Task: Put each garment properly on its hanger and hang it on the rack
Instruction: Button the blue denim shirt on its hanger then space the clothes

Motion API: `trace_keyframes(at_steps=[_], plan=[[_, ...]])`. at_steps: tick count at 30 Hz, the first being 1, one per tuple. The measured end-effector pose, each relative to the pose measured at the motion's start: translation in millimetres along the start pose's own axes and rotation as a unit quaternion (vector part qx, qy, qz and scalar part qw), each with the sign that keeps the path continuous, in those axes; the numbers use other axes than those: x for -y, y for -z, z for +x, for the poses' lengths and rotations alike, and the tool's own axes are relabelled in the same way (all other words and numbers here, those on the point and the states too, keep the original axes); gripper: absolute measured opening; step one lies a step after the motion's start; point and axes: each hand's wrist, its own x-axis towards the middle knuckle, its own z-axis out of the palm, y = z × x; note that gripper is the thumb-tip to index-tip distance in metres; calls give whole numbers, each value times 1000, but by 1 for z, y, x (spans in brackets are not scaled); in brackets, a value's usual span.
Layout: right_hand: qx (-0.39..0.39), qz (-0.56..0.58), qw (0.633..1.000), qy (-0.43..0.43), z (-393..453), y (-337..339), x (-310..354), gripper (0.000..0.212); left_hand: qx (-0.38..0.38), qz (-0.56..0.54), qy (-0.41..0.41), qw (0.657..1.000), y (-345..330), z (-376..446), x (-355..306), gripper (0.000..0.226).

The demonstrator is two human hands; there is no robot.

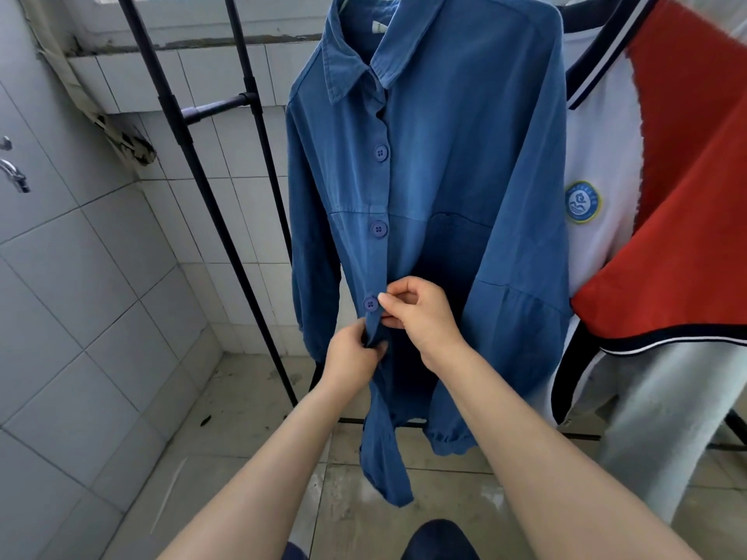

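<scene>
- Both my hands pinch the blue shirt [444,187] placket: left hand [351,357] below, right hand [420,313] beside the third button [370,304].
- I see it hanging beside a red-and-white jacket [667,175].

tiled wall [81,252] | tap [14,173] (far left) | stained floor [250,414]

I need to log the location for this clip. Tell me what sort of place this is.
Probably a tiled laundry or utility area of a home. The white wall tiles, a metal tap on the left wall and a black clothes rack carrying a blue button-up shirt suggest it.
</scene>
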Motion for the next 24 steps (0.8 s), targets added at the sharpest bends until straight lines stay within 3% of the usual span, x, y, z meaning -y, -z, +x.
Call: trace_keyframes(at_steps=[3,6,12,17,21,22,24], plan=[[-8,-135,991,20,-9,8,-20,13,4,-56,14,998,3,-6,11,18],[57,-246,967,2,-23,10,-44,15,1,-63,10,998,7,-8,17,21],[33,-287,957,25,-36,5,-60,16,1,-111,23,994,12,-16,24,16],[63,-276,959,-2,-36,14,-61,22,-9,-153,42,987,15,-29,28,18],[-31,-448,888,93,-36,16,-61,10,-91,-76,18,993,14,-30,33,9],[-25,-463,880,103,-37,13,-61,10,-112,-53,5,992,12,-30,34,10],[1,-433,897,95,-39,8,-62,11,-133,-23,-13,991,8,-32,35,14]])
